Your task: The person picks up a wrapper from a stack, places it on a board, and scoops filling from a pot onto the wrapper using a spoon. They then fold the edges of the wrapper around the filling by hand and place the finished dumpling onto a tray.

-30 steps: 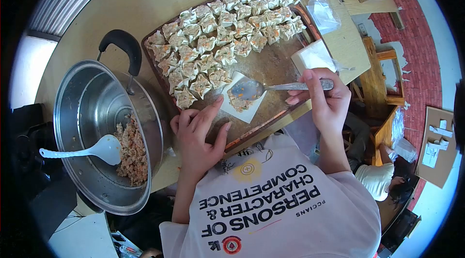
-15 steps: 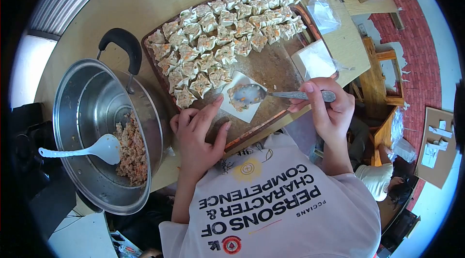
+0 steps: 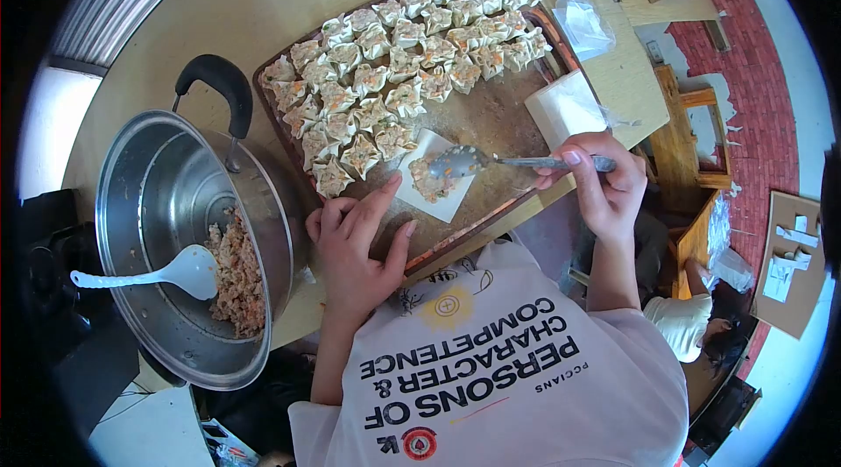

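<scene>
In my right hand is a metal spoon, gripped by its handle between thumb and fingers. The spoon's bowl, with bits of filling on it, is over a square white wrapper. A small mound of meat filling lies on that wrapper, partly hidden by the spoon. My left hand rests at the tray's near edge with thumb and index finger apart; the index fingertip touches or nearly touches the wrapper's left corner. Rows of filled dumplings cover the far and left parts of the tray.
To the left a large steel pot stands tilted in view, holding ground filling and a white ladle. A stack of wrappers sits at the tray's right end, near a clear plastic bag. Another person is at far right.
My right hand has shifted slightly to the right and up, and the spoon has turned so its bowl shows differently over the filling. My left hand stays nearly still.
</scene>
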`<move>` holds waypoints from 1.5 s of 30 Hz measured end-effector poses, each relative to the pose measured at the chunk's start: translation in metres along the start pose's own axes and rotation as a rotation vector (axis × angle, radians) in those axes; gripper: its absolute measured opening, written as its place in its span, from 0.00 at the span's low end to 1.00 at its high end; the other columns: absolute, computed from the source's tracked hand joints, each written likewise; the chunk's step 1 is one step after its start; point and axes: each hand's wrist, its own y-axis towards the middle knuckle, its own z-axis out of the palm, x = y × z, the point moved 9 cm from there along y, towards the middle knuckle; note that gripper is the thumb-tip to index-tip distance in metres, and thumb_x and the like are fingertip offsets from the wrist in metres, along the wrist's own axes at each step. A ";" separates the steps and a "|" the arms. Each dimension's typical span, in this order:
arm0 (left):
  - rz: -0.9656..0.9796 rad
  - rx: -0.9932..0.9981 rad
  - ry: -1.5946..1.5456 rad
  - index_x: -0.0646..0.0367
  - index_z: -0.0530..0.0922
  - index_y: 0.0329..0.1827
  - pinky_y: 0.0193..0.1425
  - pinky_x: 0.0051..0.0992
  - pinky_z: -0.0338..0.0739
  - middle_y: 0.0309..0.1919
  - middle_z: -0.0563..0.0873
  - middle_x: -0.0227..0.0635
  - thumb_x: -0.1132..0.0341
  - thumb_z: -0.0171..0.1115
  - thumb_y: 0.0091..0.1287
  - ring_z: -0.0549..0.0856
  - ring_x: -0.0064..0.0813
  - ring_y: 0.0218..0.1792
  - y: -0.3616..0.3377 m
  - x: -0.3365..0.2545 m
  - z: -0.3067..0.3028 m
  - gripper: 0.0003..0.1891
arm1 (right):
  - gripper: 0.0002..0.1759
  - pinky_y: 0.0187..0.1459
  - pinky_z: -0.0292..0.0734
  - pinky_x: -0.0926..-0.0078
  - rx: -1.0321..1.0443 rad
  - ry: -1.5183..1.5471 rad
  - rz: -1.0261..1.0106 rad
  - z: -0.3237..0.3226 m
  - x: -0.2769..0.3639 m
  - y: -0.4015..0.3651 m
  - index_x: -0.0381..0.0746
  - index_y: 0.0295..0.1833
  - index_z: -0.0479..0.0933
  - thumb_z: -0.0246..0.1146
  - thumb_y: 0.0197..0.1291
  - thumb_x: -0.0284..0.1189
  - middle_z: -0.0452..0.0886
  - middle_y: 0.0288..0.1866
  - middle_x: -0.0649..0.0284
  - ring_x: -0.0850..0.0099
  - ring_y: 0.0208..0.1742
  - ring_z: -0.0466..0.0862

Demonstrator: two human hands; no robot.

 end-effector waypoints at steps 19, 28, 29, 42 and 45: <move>-0.022 -0.001 -0.013 0.50 0.85 0.68 0.66 0.35 0.63 0.54 0.92 0.27 0.65 0.75 0.61 0.79 0.33 0.48 -0.001 0.002 0.000 0.28 | 0.05 0.35 0.91 0.71 0.015 0.111 0.018 -0.011 -0.011 0.004 0.28 0.46 0.81 0.61 0.76 0.19 0.87 0.37 0.53 0.67 0.34 0.91; -0.011 -0.005 0.011 0.50 0.84 0.68 0.66 0.35 0.63 0.56 0.91 0.26 0.64 0.75 0.62 0.78 0.33 0.48 -0.001 0.001 -0.001 0.28 | 0.05 0.34 0.91 0.70 -0.115 0.159 0.113 -0.021 -0.029 0.005 0.27 0.47 0.80 0.60 0.76 0.19 0.86 0.38 0.52 0.66 0.33 0.91; -0.010 -0.005 0.011 0.50 0.84 0.68 0.66 0.35 0.63 0.56 0.91 0.26 0.64 0.75 0.62 0.78 0.33 0.48 -0.002 0.002 0.000 0.28 | 0.05 0.34 0.91 0.70 -0.116 0.159 0.113 -0.019 -0.027 0.004 0.27 0.47 0.80 0.60 0.76 0.19 0.86 0.38 0.52 0.66 0.33 0.91; -0.012 0.002 -0.008 0.50 0.84 0.67 0.66 0.34 0.63 0.56 0.92 0.27 0.65 0.75 0.61 0.78 0.33 0.48 -0.001 0.002 0.000 0.28 | 0.05 0.31 0.89 0.76 -0.004 0.075 0.020 0.004 -0.001 0.006 0.28 0.46 0.81 0.61 0.76 0.18 0.88 0.35 0.54 0.69 0.31 0.92; -0.008 0.000 -0.008 0.51 0.84 0.67 0.66 0.34 0.63 0.56 0.92 0.27 0.65 0.75 0.62 0.79 0.33 0.48 -0.001 0.002 0.000 0.27 | 0.05 0.31 0.89 0.75 -0.030 0.146 0.107 0.009 -0.015 0.005 0.27 0.46 0.81 0.61 0.76 0.18 0.88 0.35 0.54 0.69 0.32 0.92</move>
